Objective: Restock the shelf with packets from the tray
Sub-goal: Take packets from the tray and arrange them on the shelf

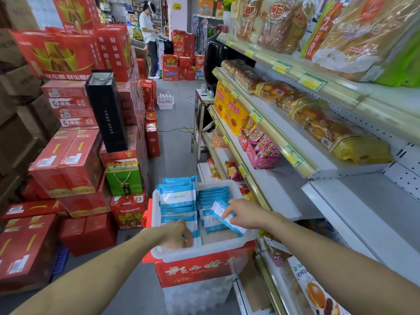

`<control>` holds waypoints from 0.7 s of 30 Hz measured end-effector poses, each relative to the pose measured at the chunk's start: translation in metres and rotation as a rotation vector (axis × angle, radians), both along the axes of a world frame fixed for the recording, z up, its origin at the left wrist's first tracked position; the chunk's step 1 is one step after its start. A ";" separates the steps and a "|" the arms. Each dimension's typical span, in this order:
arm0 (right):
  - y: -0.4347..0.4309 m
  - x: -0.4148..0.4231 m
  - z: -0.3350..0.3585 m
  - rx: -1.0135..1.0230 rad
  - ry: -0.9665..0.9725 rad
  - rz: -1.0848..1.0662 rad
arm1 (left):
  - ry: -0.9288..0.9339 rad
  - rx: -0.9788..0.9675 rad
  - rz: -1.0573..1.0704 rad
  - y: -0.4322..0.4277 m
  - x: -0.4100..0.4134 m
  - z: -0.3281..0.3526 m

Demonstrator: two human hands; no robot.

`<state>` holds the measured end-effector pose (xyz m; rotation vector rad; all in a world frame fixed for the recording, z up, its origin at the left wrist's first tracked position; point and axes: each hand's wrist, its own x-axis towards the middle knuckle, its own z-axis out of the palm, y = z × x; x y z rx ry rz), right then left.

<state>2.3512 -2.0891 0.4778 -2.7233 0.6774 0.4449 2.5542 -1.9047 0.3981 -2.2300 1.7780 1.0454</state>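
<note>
The left hand [176, 233] reaches into the near left corner of the tray [204, 252], fingers curled down over the upright packets [177, 201] there. The fingertips are blurred, so I cannot tell whether it has one gripped or only rests on them. Just beyond, the right hand [241, 212] pinches one blue-and-white packet [223, 220] between thumb and fingers. It holds the packet tilted, above the tray's right half and near its right wall.

The tray sits on a red box [200, 271] in the aisle, just beside the shelf [354, 201]. It is still well filled, with a full row standing on the left and another row behind the held packet. A gap shows at the near right.

The shelf board level with the hands is bare white where it can be seen, and no blue packet shows on any board. The higher boards carry snacks [261, 146] and bread [281, 23]. By that, restocking looks barely begun: one packet is in hand and nearly all are left to move.

Red cartons [68, 160] are stacked along the left. Farther down the aisle stands a person [148, 30].
</note>
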 end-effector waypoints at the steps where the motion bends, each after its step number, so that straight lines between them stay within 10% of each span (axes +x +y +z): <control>1: -0.001 0.000 0.004 0.002 0.001 0.012 | 0.019 0.028 -0.010 0.000 0.001 0.001; 10: -0.020 -0.001 0.060 -0.015 -0.107 0.096 | 0.008 -0.053 -0.087 -0.002 0.000 0.007; 21: -0.044 -0.030 0.145 -0.028 -0.173 0.103 | -0.075 -0.256 -0.194 -0.055 0.045 0.197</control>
